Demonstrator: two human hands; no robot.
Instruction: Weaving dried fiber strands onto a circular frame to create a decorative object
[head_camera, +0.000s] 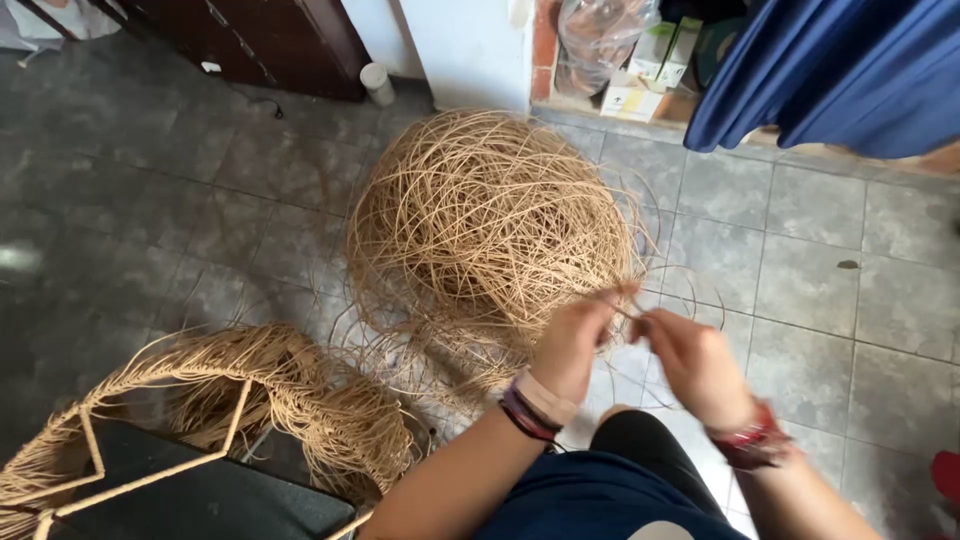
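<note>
Rattan strand (622, 303) pinched between both hands (640, 345), tangled heap (490, 225) just beyond, half-woven frame (200, 420) at left.

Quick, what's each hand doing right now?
Left hand: closed, pinching a thin cane strand.
Right hand: closed, pinching the same strand, in front of the cane tangle.

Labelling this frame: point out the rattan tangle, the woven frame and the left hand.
rattan tangle (480, 215): head view, middle of the heap.
woven frame (290, 385): head view, wrapped arch.
left hand (575, 340): head view, back of hand.

Matt rattan tangle (490, 230), stone-tile floor (800, 260)
</note>
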